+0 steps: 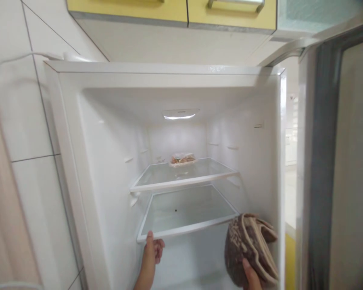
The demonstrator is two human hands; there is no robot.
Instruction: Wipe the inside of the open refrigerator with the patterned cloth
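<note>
Inside an open refrigerator, my left hand (153, 249) is at the front left edge of the lower glass shelf (184, 230). Its thumb lies up against the white rim and its fingers curl below it. My right hand (251, 274), at the lower right, is closed on a folded brown and beige cloth (242, 253); only the thumb shows, the other fingers are hidden behind the cloth. A small dark speck (176, 210) shows on the lower shelf. The upper glass shelf (184, 183) carries a clear-wrapped tray of food (183, 159) near the back.
The refrigerator door (320, 161) stands open on the right. Yellow cabinets (230, 14) hang above. A tiled wall (36, 121) runs close on the left. A lit lamp (180, 114) is in the refrigerator's ceiling, and small shelf supports stick out from its side walls.
</note>
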